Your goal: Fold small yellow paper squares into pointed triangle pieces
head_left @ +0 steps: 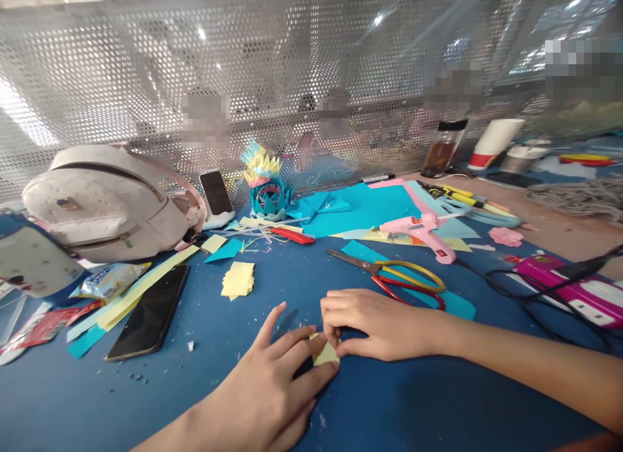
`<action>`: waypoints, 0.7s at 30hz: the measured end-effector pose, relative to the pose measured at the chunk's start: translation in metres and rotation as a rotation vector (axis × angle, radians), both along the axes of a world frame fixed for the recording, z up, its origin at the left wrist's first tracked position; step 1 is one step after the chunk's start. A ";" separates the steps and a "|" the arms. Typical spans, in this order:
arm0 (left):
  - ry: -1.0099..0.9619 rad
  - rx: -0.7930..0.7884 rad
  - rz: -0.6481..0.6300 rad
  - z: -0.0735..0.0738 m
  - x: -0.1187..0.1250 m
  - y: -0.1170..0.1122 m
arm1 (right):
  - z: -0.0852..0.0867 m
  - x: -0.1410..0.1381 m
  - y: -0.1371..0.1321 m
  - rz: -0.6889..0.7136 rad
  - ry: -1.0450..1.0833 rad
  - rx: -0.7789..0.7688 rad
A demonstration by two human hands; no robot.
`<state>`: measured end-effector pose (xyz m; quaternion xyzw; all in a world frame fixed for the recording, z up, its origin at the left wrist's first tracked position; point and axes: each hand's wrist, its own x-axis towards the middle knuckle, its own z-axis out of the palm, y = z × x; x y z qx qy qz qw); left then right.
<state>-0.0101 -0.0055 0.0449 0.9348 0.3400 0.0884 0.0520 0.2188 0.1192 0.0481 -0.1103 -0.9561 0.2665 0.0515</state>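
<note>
A small piece of yellow paper (pixel 325 356) lies on the blue tabletop between my hands, partly covered by fingers. My left hand (pixel 277 374) is spread over its left and near edges, fingertips resting on the paper. Curled from the right, my right hand (pixel 365 325) has thumb and fingers closed at the paper's upper right edge. Scissors (pixel 384 268) with red and yellow handles lie just beyond the right hand. Beyond the left hand sits a stack of yellow paper squares (pixel 238 279).
A pink glue gun (pixel 423 231), blue paper sheets (pixel 374 208) and a red cutter (pixel 293 236) lie farther back, near a folded-paper model (pixel 269 195). At left are a black phone (pixel 150 312) and a backpack (pixel 107 205). Cables run to a magenta power strip (pixel 569 289) at right.
</note>
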 end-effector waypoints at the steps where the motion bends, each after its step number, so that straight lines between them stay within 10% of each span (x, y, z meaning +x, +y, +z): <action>1: 0.002 0.000 0.000 0.000 0.000 0.000 | 0.000 0.000 -0.001 -0.012 -0.002 0.000; 21: 0.057 0.037 -0.022 -0.005 -0.002 0.001 | -0.005 -0.001 -0.003 -0.087 0.004 -0.012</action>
